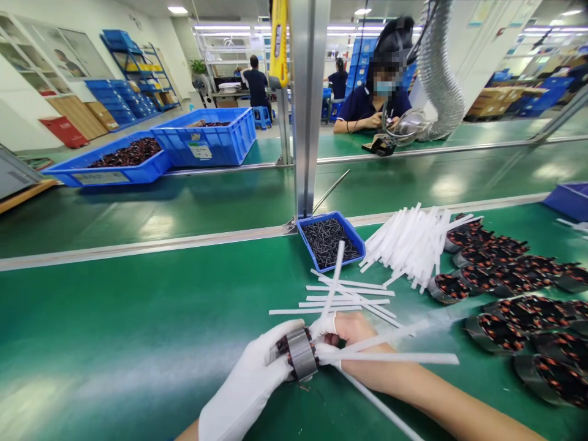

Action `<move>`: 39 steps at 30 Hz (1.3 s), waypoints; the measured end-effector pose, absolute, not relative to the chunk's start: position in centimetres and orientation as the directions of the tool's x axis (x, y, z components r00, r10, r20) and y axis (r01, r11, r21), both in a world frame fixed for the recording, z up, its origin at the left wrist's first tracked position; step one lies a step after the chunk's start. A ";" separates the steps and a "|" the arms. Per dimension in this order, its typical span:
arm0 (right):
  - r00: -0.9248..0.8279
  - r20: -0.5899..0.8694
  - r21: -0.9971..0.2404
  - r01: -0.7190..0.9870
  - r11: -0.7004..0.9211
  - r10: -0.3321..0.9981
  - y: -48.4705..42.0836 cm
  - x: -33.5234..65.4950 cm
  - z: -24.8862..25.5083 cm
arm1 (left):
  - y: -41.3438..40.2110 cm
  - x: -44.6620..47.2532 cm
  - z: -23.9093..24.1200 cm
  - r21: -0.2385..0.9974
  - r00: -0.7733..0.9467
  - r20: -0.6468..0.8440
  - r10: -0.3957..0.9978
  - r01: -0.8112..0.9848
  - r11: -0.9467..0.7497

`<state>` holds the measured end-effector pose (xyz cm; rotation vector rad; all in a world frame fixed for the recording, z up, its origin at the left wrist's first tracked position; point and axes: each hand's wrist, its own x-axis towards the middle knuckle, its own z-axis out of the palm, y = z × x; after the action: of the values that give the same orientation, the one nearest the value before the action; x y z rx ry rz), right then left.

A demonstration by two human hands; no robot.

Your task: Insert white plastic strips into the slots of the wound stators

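My left hand (261, 370), in a white glove, is closed around a motor stator (302, 354) with a grey laminated metal ring, tipped on its side above the green bench. On the stator's right face, my right hand (351, 334) pinches with white-covered fingertips. Several flat white strips fan out from that hand; one strip (334, 278) points up and another strip (399, 357) runs right. Its fingertips partly hide where the strips meet the stator. Just beyond the hands, loose white strips (351, 300) lie crossed on the bench.
A blue tray (361, 248) of small black pieces stands beyond my hands, beside a heap of white strips (407, 242). Rows of stators (498, 334) fill the right side. A metal post (305, 110) rises ahead. Blue bins (204, 144) and a masked co-worker (358, 110) are across the bench.
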<state>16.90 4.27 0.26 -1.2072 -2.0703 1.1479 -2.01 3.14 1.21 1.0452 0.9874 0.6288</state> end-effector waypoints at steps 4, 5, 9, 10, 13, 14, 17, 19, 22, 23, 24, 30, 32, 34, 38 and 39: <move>-0.459 -0.069 -0.786 0.572 0.236 0.886 4.1 16.8 0.3 | 3.2 -1.9 0.9 0.925 0.432 -0.356 0.829 0.037 0.378; -0.454 -0.073 -0.765 0.596 0.242 0.888 4.0 16.9 0.2 | 3.2 -1.9 0.9 0.926 0.434 -0.351 0.829 0.030 0.377; -0.471 -0.036 -0.707 0.635 0.311 0.881 3.7 17.2 -0.4 | 3.0 -1.9 1.0 0.946 0.421 -0.309 0.853 0.040 0.323; -0.483 -0.027 -0.689 0.643 0.333 0.875 3.6 17.3 -0.8 | 3.0 -1.9 1.1 0.951 0.412 -0.299 0.861 0.057 0.303; -0.532 0.023 -0.617 0.659 0.431 0.847 3.7 17.9 -2.0 | 3.0 -1.9 1.3 0.959 0.402 -0.284 0.870 0.102 0.266; -0.550 0.050 -0.597 0.653 0.467 0.834 3.7 18.0 -2.4 | 3.0 -2.0 1.3 0.961 0.407 -0.276 0.871 0.104 0.256; -0.586 0.116 -0.554 0.632 0.542 0.802 3.9 18.3 -3.2 | 3.0 -1.9 1.2 0.968 0.421 -0.250 0.872 0.078 0.240; -0.590 0.152 -0.536 0.625 0.568 0.793 3.8 18.3 -3.6 | 2.9 -1.9 1.1 0.970 0.417 -0.238 0.877 0.061 0.234; -0.572 0.218 -0.525 0.614 0.589 0.791 3.7 18.1 -3.7 | 2.9 -1.8 1.0 0.973 0.415 -0.224 0.882 0.044 0.226; -0.565 0.245 -0.520 0.609 0.599 0.788 3.7 18.0 -3.7 | 2.8 -1.8 1.0 0.974 0.417 -0.219 0.882 0.036 0.225; -0.559 0.275 -0.511 0.604 0.611 0.782 3.6 17.9 -3.6 | 2.8 -1.7 1.0 0.974 0.419 -0.213 0.882 0.026 0.223; -0.572 0.399 -0.440 0.567 0.697 0.717 3.9 17.5 -2.5 | 2.9 -1.8 1.0 0.972 0.412 -0.209 0.887 -0.007 0.233; -0.581 0.389 -0.433 0.569 0.699 0.715 4.0 17.5 -2.3 | 2.9 -1.9 1.0 0.972 0.414 -0.211 0.886 -0.006 0.235; -0.583 0.384 -0.433 0.571 0.697 0.716 4.0 17.5 -2.3 | 2.9 -1.8 1.0 0.973 0.415 -0.208 0.886 -0.002 0.229; -0.591 0.383 -0.423 0.571 0.704 0.710 4.1 17.6 -2.0 | 2.8 -1.9 1.1 0.977 0.408 -0.199 0.891 0.017 0.210; -0.597 0.387 -0.410 0.571 0.711 0.702 4.2 17.6 -1.8 | 2.7 -1.9 1.1 0.979 0.405 -0.197 0.893 0.027 0.204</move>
<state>17.63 4.17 -1.85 -0.9698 -2.3878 0.3305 -1.94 2.74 1.14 1.2163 0.9789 0.7631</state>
